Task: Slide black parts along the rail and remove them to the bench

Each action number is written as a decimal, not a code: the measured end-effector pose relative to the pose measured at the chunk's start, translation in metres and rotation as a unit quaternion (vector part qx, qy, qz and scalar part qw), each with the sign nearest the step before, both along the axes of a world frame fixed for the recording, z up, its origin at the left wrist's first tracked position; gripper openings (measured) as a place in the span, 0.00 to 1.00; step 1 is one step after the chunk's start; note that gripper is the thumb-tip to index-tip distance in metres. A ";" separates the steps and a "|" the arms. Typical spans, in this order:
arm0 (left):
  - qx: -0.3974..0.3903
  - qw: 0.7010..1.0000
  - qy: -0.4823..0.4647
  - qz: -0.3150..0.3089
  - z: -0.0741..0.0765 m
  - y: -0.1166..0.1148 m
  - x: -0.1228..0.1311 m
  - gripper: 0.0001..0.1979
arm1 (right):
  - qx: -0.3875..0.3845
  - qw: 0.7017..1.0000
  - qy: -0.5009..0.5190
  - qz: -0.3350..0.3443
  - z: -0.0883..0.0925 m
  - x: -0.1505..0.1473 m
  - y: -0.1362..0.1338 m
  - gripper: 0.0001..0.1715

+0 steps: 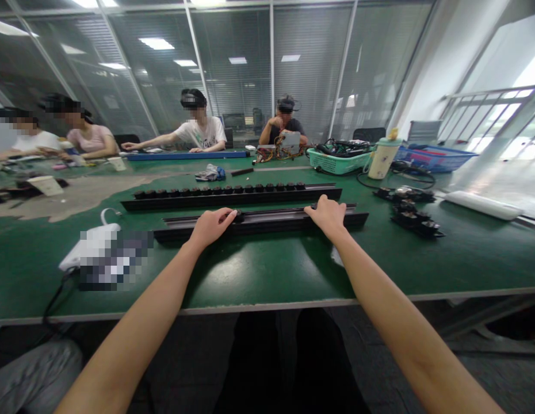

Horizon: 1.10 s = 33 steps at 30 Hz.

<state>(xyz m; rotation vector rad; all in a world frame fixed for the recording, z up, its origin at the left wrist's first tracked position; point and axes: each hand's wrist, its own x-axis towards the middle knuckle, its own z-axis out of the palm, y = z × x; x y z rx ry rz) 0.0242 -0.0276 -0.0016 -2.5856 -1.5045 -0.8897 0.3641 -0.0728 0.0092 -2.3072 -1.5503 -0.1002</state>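
Note:
A long black rail [271,225] with a pale channel along its top lies crosswise in front of me on the green table. My left hand [211,227] is closed at the rail's left half, thumb and fingers on a small black part [239,216] set in the channel. Toward the right end, my right hand [329,214] is closed over the rail, its fingertips partly hidden; a dark bit shows beside them. Behind lies a second black rail [233,199] carrying a row of several small black round-topped parts [224,191].
Loose black parts [412,213] lie to the right. A white device [92,244] and a blurred-out item sit at left. Farther back are a green basket [339,163] of cables, a cream cup [383,158], a crumpled cloth [210,172] and several people across the table [267,276].

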 end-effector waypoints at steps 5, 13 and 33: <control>-0.001 1.000 -0.003 0.000 0.001 -0.001 0.000 0.31 | -0.002 1.000 0.000 -0.004 0.000 0.001 0.001 0.27; -0.001 1.000 0.002 0.002 0.002 -0.002 0.001 0.30 | -0.005 1.000 -0.003 -0.013 0.000 0.003 0.000 0.27; -0.004 1.000 -0.001 0.001 0.001 -0.001 0.001 0.30 | -0.006 0.999 0.002 -0.037 0.001 0.009 0.001 0.26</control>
